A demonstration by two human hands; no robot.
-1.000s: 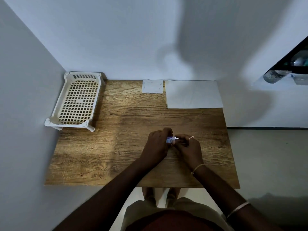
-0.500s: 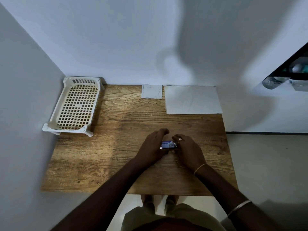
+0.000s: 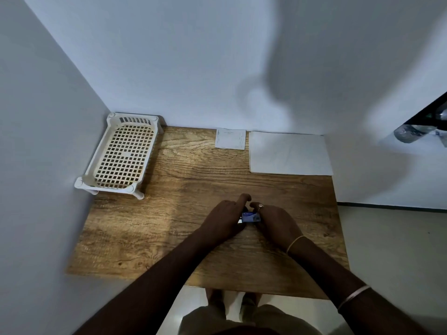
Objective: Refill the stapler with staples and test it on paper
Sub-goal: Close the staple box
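A small blue stapler [image 3: 250, 217] with a pale metal end lies low over the middle of the wooden table [image 3: 169, 213], mostly hidden between my hands. My left hand [image 3: 225, 220] grips its left end, index finger lifted above it. From the right, my right hand [image 3: 275, 222], which wears a ring, curls its fingers round the other end. No loose staples can be made out. A white sheet of paper [image 3: 290, 153] lies flat at the back right corner.
A smaller printed paper slip [image 3: 231, 139] lies against the back wall beside the sheet. A cream plastic lattice basket [image 3: 123, 155] stands at the back left corner by the side wall. Walls close the table at the back and left.
Both hands have brought the stapler down from a raised hold to just over the table. My left index finger has straightened upward.
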